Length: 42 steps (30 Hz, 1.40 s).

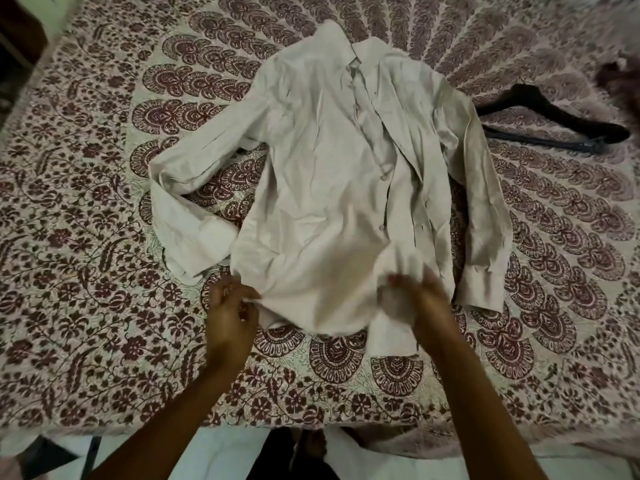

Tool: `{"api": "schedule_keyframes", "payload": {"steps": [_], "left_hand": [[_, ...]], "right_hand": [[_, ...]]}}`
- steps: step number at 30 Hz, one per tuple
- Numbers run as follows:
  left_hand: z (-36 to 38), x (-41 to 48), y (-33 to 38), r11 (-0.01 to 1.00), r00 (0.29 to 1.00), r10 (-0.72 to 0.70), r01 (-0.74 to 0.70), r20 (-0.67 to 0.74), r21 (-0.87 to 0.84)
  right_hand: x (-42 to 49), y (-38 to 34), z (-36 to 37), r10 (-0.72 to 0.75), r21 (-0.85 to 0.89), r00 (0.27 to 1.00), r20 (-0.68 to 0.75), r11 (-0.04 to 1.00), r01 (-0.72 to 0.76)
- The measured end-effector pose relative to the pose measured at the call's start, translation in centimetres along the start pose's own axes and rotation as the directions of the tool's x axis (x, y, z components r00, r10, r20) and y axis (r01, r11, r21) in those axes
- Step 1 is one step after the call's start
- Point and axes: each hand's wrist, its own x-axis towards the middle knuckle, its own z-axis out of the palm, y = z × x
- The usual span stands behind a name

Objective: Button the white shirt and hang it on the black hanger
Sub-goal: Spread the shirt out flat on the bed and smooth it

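Fingers (pixel 244 306) of the left hand (pixel 230 315) curl in and pinch the near left corner of the white shirt (pixel 311 174) at its hem, pulling the cloth taut. The right hand (pixel 427 301) is blurred, yet its fingers (pixel 398 282) are plainly closed round a bunched fold of the shirt's lower front, lifted a little off the bed. The shirt lies front up on the patterned bedspread (pixel 104 271), collar at the far end, one sleeve bent back on the left and the other running down the right side. Whether the placket is buttoned cannot be told. The black hanger (pixel 554 114) lies flat on the bedspread, far right, just beside the shirt's right sleeve.
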Motion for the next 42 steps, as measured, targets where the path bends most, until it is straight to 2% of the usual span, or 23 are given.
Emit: {"api": "schedule_keyframes", "payload": {"steps": [2, 3, 4, 5, 6, 8, 9, 11, 13, 14, 15, 16, 18, 20, 22, 24, 27, 30, 33, 35, 38, 40, 42], "left_hand": [[-1.2, -0.2, 0.0, 0.992, 0.988, 0.016, -0.036, -0.153, -0.124], [-1.8, -0.7, 0.1, 0.987, 0.977, -0.006, -0.028, -0.214, -0.157], [-2.2, -1.4, -0.3, 0.983, 0.965, -0.052, 0.005, -0.257, -0.181], [-2.6, -2.1, -0.7, 0.980, 0.956, -0.114, 0.062, -0.272, -0.191], [-2.8, -2.9, -1.8, 0.977, 0.949, -0.165, 0.119, -0.268, -0.178], [-2.7, -4.5, -4.2, 0.968, 0.957, -0.228, 0.204, -0.178, -0.143], [-2.6, -5.2, -5.2, 0.966, 0.966, -0.237, 0.224, -0.101, -0.127], [-2.4, -5.6, -5.6, 0.970, 0.970, -0.244, 0.244, -0.008, -0.016], [-2.1, -5.3, -4.4, 0.966, 0.987, -0.161, 0.154, 0.016, 0.210], [-1.9, -5.1, -3.8, 0.941, 0.994, -0.082, 0.055, 0.068, 0.334], [-1.7, -4.8, -3.1, 0.901, 0.990, -0.020, -0.044, 0.143, 0.432], [-1.5, -4.6, -3.0, 0.866, 0.976, -0.001, -0.108, 0.218, 0.488], [-1.1, -3.9, -3.2, 0.863, 0.956, -0.049, -0.106, 0.290, 0.494], [-0.7, -3.4, -3.4, 0.931, 0.962, -0.080, -0.022, 0.261, 0.366], [-0.8, -2.5, -3.3, 0.975, 0.985, -0.049, 0.012, 0.163, 0.221], [-1.4, -1.8, -3.2, 0.994, 0.995, -0.016, 0.005, 0.100, 0.109], [-2.8, -1.6, -2.8, 0.999, 1.000, 0.004, -0.005, 0.020, 0.040], [-3.5, -2.3, -2.2, 0.996, 0.991, -0.005, 0.016, -0.136, 0.084], [-2.5, -3.9, -1.7, 0.994, 0.998, 0.058, -0.054, -0.037, 0.095], [-2.3, -4.7, -2.4, 0.994, 0.988, 0.030, -0.046, 0.150, 0.102], [-3.6, -4.5, -4.2, 0.981, 0.943, 0.080, -0.132, 0.322, 0.141], [-5.0, -4.0, -4.5, 0.971, 0.943, 0.128, -0.182, 0.308, 0.155], [-6.4, -3.7, -4.0, 0.983, 0.975, 0.086, -0.117, 0.204, 0.144]], "right_hand": [[0.0, -2.7, -0.6, -0.041, 0.413, 0.999, 0.025, 0.911, 0.027], [0.3, -3.3, -1.0, -0.053, 0.500, 0.997, 0.063, 0.866, 0.014], [0.7, -3.2, -1.1, -0.046, 0.485, 0.992, 0.119, 0.874, -0.018], [1.3, -2.3, -1.3, 0.001, 0.358, 0.989, 0.148, 0.932, -0.054], [2.0, -0.7, -1.4, 0.073, 0.131, 0.989, 0.129, 0.987, -0.090], [2.8, 2.9, -1.9, 0.169, -0.336, 0.983, 0.067, 0.932, -0.138], [3.0, 4.5, -2.2, 0.202, -0.469, 0.977, 0.066, 0.871, -0.148], [2.7, 6.7, -2.7, 0.195, -0.526, 0.973, 0.125, 0.844, -0.102], [1.8, 8.0, -3.2, 0.033, -0.470, 0.997, 0.066, 0.882, 0.002], [1.4, 8.4, -3.5, -0.104, -0.434, 0.992, -0.070, 0.899, 0.064], [1.2, 8.9, -4.1, -0.218, -0.407, 0.940, -0.262, 0.908, 0.097], [1.0, 9.3, -4.8, -0.281, -0.380, 0.846, -0.454, 0.919, 0.101], [1.2, 9.9, -6.1, -0.234, -0.326, 0.699, -0.675, 0.945, 0.002], [1.4, 10.1, -6.6, -0.113, -0.290, 0.764, -0.636, 0.952, -0.101], [1.9, 10.0, -6.3, -0.091, -0.325, 0.865, -0.494, 0.942, -0.086], [2.4, 9.2, -6.0, -0.058, -0.301, 0.910, -0.410, 0.951, -0.075], [3.3, 8.0, -6.3, 0.080, -0.036, 0.934, -0.347, 0.994, -0.099], [3.2, 6.2, -7.3, 0.063, 0.195, 0.844, -0.532, 0.979, 0.050], [2.4, 5.6, -9.0, 0.102, 0.297, 0.671, -0.735, 0.937, 0.183], [1.6, 6.6, -9.8, 0.085, 0.188, 0.613, -0.786, 0.976, 0.107], [1.5, 7.8, -11.5, 0.011, -0.035, 0.597, -0.802, 0.997, -0.066], [1.2, 6.6, -12.4, -0.133, -0.244, 0.602, -0.787, 0.964, -0.106], [0.7, 5.1, -12.9, -0.273, -0.427, 0.602, -0.751, 0.895, -0.127]]}}
